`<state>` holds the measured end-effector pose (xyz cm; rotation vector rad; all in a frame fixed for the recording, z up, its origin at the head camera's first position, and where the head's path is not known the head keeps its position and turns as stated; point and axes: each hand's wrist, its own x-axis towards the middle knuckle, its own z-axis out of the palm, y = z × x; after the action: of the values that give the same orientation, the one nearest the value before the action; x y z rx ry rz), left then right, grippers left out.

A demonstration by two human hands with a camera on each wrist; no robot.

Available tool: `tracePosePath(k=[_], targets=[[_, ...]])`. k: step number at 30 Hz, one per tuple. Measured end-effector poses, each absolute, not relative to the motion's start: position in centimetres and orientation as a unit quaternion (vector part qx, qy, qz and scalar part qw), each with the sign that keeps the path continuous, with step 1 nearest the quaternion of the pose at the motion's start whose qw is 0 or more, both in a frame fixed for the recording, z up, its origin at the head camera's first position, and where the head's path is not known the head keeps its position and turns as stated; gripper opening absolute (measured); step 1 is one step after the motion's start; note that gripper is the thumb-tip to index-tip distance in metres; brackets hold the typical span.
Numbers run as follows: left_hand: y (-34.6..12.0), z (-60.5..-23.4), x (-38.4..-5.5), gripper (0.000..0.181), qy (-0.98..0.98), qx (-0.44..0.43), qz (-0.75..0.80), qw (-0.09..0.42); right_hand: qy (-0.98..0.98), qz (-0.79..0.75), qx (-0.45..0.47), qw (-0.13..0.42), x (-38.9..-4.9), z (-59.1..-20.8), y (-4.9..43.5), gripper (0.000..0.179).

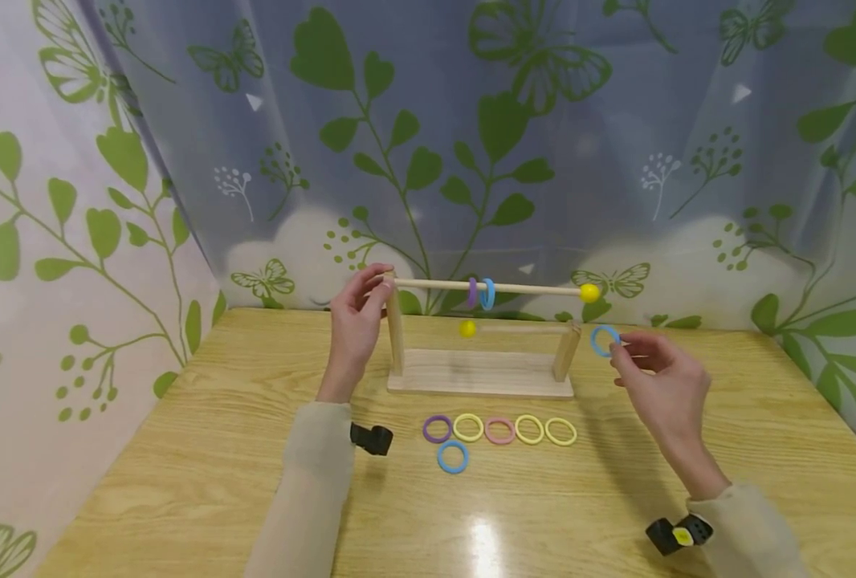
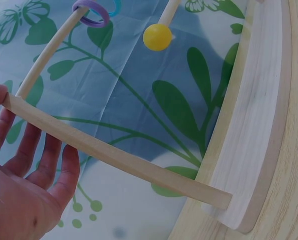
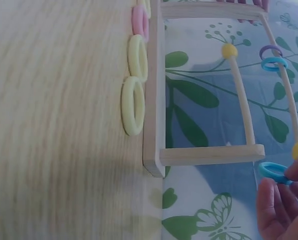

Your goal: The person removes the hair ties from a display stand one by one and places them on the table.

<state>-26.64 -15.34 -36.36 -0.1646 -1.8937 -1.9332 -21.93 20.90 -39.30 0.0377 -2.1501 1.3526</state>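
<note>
A wooden stand [image 1: 480, 374] with two posts stands on the table. My left hand [image 1: 356, 314] grips the top of its taller left post [image 2: 114, 150], thumb on one side and fingers on the other. From that post a long rod [image 1: 428, 284] runs right to a yellow ball [image 1: 589, 293]. A purple ring [image 1: 472, 294] and a blue ring [image 1: 488, 295] hang on this rod. Beyond the ball and a little lower, my right hand [image 1: 662, 385] pinches another blue ring [image 3: 272, 172] between thumb and fingers, apart from the stand.
A shorter right post [image 1: 567, 353] carries a lower rod [image 3: 242, 100] ending in a yellow ball [image 1: 467, 328]. Before the stand lie a purple ring [image 1: 438, 415], yellow rings [image 1: 468, 414], a pink ring [image 1: 500, 442] and a blue ring [image 1: 453, 471]. A patterned curtain [image 1: 428, 160] hangs behind.
</note>
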Motion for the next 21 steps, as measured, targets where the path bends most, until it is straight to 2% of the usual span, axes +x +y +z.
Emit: tracePosePath(k=[8,21], targets=[[-15.3,-36.3,-26.6,0.027,-0.679,-0.062,-0.701,0.209,-0.827,0.499,0.014,0.258,-21.6,-39.9,20.7,0.015],[-15.2,-36.3,-26.4,0.028,-0.678,-0.058,-0.703,0.206,-0.863,0.463,0.081,0.184,-20.9,-40.7,20.4,0.018]])
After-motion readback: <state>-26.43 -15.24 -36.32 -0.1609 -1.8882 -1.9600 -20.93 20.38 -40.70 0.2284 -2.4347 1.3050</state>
